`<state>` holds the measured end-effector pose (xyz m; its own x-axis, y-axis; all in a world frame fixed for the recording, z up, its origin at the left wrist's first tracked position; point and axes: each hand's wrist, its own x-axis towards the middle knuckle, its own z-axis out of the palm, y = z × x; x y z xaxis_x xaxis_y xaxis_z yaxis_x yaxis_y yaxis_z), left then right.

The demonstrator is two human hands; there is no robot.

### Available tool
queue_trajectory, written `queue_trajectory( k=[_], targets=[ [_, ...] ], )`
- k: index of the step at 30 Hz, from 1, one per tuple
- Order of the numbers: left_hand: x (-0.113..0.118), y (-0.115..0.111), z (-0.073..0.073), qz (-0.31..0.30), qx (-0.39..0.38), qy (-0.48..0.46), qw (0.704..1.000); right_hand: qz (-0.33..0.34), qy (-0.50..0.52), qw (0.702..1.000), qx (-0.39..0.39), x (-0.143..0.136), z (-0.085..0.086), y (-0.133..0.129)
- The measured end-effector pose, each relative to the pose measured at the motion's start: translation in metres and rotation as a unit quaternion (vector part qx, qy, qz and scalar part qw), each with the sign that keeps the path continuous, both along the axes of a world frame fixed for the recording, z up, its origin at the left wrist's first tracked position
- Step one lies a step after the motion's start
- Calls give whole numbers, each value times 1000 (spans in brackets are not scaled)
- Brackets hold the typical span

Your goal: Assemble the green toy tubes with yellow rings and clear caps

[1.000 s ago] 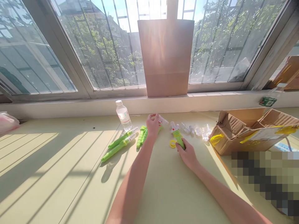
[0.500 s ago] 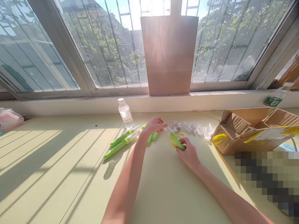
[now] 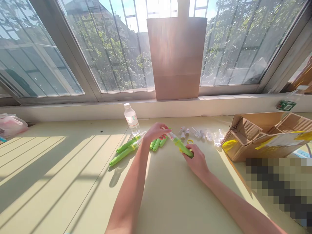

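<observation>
A green tube-shaped piece with a clear plastic end (image 3: 182, 145) slants between my two hands. At its upper left, my left hand (image 3: 158, 132) pinches the clear end. My right hand (image 3: 198, 158) is closed around the lower green end, a little above the table. Two similar green tubes with clear ends (image 3: 124, 155) lie left of my left forearm, which partly covers their tips. Several short green pieces (image 3: 158, 143) lie just below my left hand. Beyond the held tube rests a yellow ring (image 3: 190, 141); another yellow piece is mostly hidden behind the tube.
Several small clear plastic cups (image 3: 216, 139) and white caps (image 3: 187, 131) lie at the back right. A water bottle (image 3: 132, 119) stands behind the green tubes. An open cardboard box (image 3: 243, 146) sits at right, and a pink plastic bag (image 3: 12, 125) at far left.
The clear end and my left hand have shifted slightly left, and the tube's green collar sits a little closer to the left fingers. More of the short green pieces show. My right hand stays nearly still.
</observation>
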<state>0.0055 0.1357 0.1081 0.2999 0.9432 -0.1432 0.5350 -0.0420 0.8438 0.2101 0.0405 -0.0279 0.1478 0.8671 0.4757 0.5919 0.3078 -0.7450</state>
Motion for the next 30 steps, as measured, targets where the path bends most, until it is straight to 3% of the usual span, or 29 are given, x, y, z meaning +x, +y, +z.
queue_trajectory(
  k=[15, 23, 30],
  targets=[
    [-6, 2, -1, 12, -16, -23, 1000, 15, -34, 999, 26, 0, 2, -2],
    [-5, 2, 0, 4, -10, 0, 1000, 10, -24, 998, -54, -2, 2, -3],
    [-7, 3, -1, -1, -12, -1, 1000, 19, -48, 998, -29, -2, 7, -4]
  ],
)
